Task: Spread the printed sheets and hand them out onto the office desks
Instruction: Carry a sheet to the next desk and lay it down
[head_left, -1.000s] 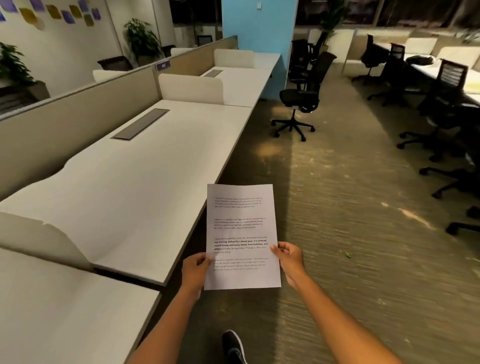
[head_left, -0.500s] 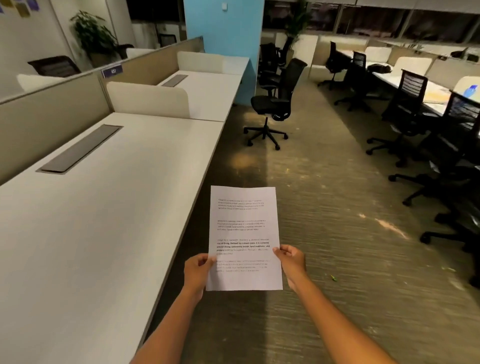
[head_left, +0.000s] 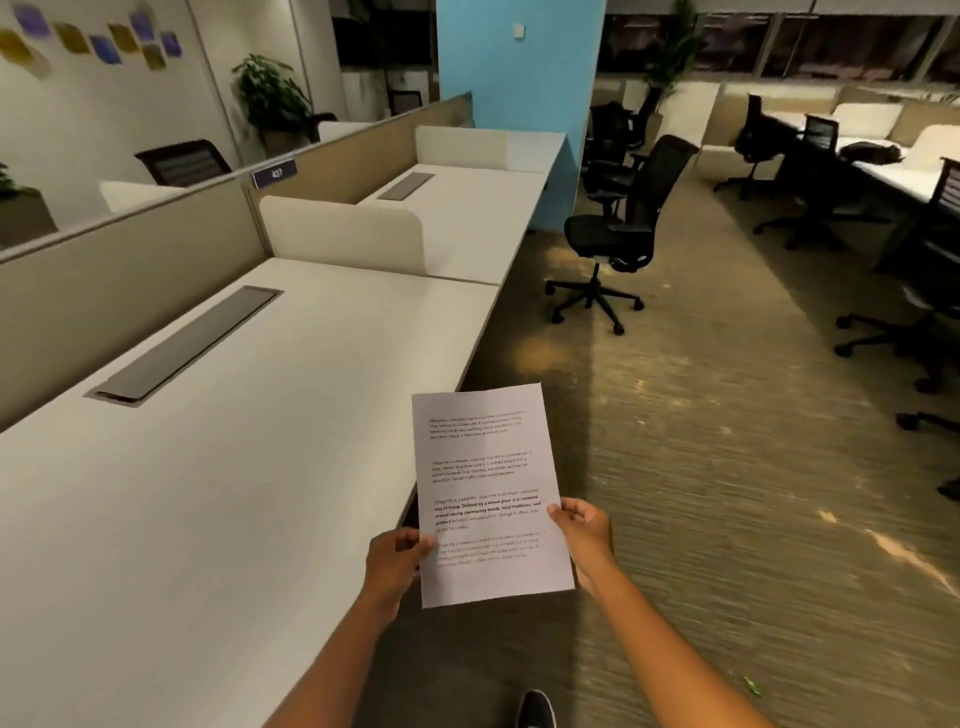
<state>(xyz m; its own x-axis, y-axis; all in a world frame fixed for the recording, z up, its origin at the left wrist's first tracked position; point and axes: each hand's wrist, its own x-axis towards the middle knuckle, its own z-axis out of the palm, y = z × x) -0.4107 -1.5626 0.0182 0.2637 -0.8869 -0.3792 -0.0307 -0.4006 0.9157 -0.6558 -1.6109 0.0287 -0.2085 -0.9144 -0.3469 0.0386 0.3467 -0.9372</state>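
Observation:
I hold the printed sheets (head_left: 485, 467), white paper with several blocks of black text, out in front of me over the carpet beside the desk edge. My left hand (head_left: 396, 558) pinches the lower left edge. On the lower right edge my right hand (head_left: 584, 535) grips them. How many sheets lie in the stack cannot be told. To my left runs a long white desk (head_left: 218, 493) with a grey cable hatch (head_left: 184, 345). Beyond a cream divider (head_left: 345, 234) lies a second white desk (head_left: 467, 218).
A beige partition (head_left: 119, 270) backs the desks on the left. A black office chair (head_left: 621, 234) stands in the carpeted aisle ahead by a blue pillar (head_left: 519, 104). More black chairs and desks line the right side (head_left: 831, 182). My shoe (head_left: 535, 709) shows below.
I have walked forward along the desk row; the near desk divider has passed out of view and the chair ahead is closer. Both hands keep the same grip on the sheets.

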